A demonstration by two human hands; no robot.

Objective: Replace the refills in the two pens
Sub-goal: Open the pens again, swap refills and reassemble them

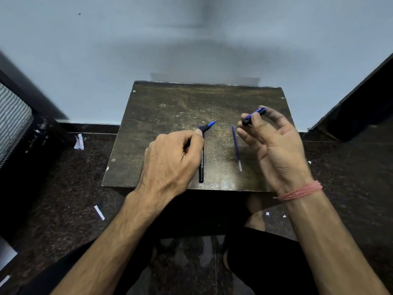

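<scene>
A small dark wooden table stands against the wall. My left hand is closed around the front section of a blue pen, whose metal tip points up and to the right. A dark pen barrel with white lettering lies on the table, running from that hand toward the front edge. A loose blue refill with a clear end lies on the table between my hands. My right hand is raised above the table and pinches a short blue pen piece between thumb and forefinger.
Dark speckled floor surrounds the table, with white paper scraps on the left. Dark furniture stands at the right and a striped object at the left. My knees sit below the table's front edge.
</scene>
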